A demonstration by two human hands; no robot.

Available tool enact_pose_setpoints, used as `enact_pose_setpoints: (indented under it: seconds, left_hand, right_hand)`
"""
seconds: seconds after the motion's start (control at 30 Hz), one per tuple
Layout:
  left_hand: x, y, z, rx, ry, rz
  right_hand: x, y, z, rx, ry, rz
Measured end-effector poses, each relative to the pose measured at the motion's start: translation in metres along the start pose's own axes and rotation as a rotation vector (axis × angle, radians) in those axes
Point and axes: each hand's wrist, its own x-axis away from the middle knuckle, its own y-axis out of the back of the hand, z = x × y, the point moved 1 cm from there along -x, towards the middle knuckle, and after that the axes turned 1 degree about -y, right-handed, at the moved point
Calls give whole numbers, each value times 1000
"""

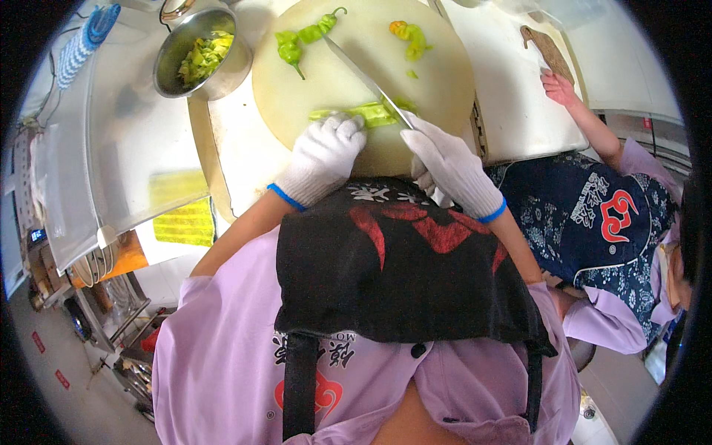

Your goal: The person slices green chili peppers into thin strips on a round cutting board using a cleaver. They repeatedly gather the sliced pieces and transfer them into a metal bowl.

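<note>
White knit gloves with blue cuffs cover both of my hands. My left hand (331,150), fingers curled, presses flattened green pepper pieces (375,114) onto a round cutting board (345,67). In my right hand (445,158) is the handle of a kitchen knife (361,75). Its blade crosses over the pepper pieces and points away to the upper left. Near the blade's tip lie whole green peppers (289,47), wrinkled and with stems. A yellow-green pepper piece with an orange end (411,39) rests at the board's far right.
A steel pot (194,53) holding cut pepper pieces stands left of the board. On the right, a co-worker's hand (558,88) is beside a brown, elongated object (548,53). A blue-and-white cloth (86,44) is at the far left, and a yellow striped cloth (183,222) lies nearer me.
</note>
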Motion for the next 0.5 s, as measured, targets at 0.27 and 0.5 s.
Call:
enact_pose_setpoints:
  seconds: [0.27, 0.5]
  left_hand:
    - [4, 4, 1, 38, -42, -112]
    - [1, 5, -6, 72, 92, 39]
  right_hand:
    - [-2, -7, 5, 22, -4, 14]
    - [-11, -11, 2, 42, -46, 35]
